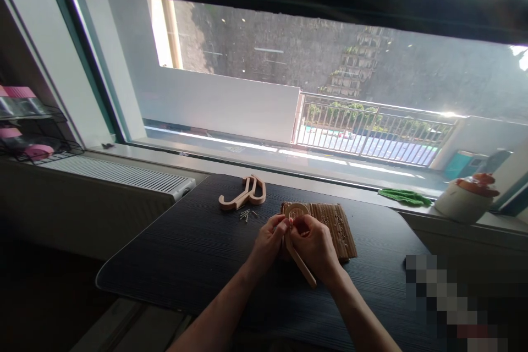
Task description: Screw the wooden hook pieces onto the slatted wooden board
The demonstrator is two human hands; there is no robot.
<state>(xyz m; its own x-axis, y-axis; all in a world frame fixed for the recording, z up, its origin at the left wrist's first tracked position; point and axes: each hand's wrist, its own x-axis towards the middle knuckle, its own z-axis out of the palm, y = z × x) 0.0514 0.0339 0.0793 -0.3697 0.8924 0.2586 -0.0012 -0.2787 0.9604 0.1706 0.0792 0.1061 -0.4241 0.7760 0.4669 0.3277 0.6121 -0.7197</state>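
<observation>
Left grip (267,239), right grip (317,242) on wooden piece (303,267); dark table (185,253), radiator (124,173), window (256,36).

The left hand (264,242) and right hand (317,245) are both bare. The left forearm (220,308) and right forearm (358,306) are likewise bare along the whole length in view, from wrist to the picture's lower edge. Both forearms are smooth in outline, of slender build, broadest toward that edge and tapering evenly to narrow wrists. The back of the right hand is broad and gently rounded, with knuckles faintly visible. The surface appears uniform throughout. Nails and fine creases are too small to assess.
</observation>
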